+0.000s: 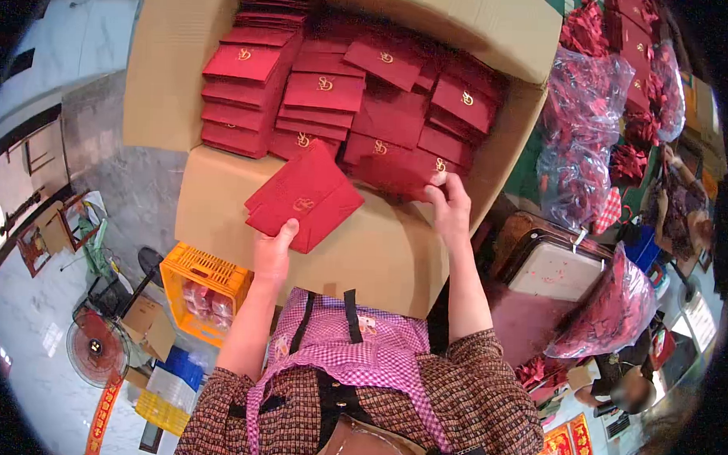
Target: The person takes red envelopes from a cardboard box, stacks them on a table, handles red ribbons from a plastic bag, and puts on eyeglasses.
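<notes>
My left hand (pixel 273 252) grips a small stack of red envelope-shaped pouches (pixel 309 197), thumb on top, over the front flap of a big cardboard box (pixel 221 182). A gold monogram shows on the top one. My right hand (pixel 451 210) pinches the edge of another red pouch (pixel 394 176), slightly blurred, at the box's front right. Its thumb and forefinger are closed on that edge. Inside the box, red pouches of the same kind stand in several rows of stacks (pixel 325 90), many with gold monograms facing up.
An orange crate (pixel 205 294) with wrapped red bundles stands left of the box, near a fan (pixel 97 346). On the right are clear plastic bags of red items (pixel 584 115), a pale tray (pixel 559 266) and another full bag (pixel 605 316). Another person (pixel 627 389) is at lower right.
</notes>
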`<action>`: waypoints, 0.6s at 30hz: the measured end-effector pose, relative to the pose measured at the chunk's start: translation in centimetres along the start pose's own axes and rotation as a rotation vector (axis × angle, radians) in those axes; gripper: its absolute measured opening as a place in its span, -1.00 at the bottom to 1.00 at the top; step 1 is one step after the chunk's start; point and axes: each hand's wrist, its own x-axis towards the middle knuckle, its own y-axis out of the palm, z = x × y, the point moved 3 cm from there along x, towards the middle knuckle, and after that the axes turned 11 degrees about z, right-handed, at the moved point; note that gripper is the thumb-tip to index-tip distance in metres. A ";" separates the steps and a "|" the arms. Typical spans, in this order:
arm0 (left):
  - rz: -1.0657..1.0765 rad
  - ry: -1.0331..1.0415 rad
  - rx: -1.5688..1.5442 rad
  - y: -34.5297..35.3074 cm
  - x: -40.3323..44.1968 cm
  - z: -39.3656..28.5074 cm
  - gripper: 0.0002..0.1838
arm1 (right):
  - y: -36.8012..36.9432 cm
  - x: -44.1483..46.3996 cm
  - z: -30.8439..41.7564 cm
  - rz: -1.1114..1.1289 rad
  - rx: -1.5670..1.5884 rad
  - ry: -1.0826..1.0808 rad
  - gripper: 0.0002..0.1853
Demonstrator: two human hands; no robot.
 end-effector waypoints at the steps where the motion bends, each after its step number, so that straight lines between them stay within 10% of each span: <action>1: -0.032 0.017 -0.022 -0.2 0.1 0.3 -0.48 | -0.6 -0.2 -0.4 -0.072 -0.017 -0.041 -0.89; 8: -0.169 -0.016 -0.104 -0.5 0.2 2.7 -0.42 | 3.7 -3.5 -1.0 0.011 1.077 0.109 -0.92; 9: -0.153 -0.024 -0.108 0.0 0.1 2.9 -0.42 | 5.7 -4.5 -0.4 -0.114 1.111 0.356 -0.92; 18: -0.126 0.054 -0.126 2.4 -0.8 3.2 -0.10 | 13.6 -5.9 0.1 -0.029 0.733 0.399 -0.85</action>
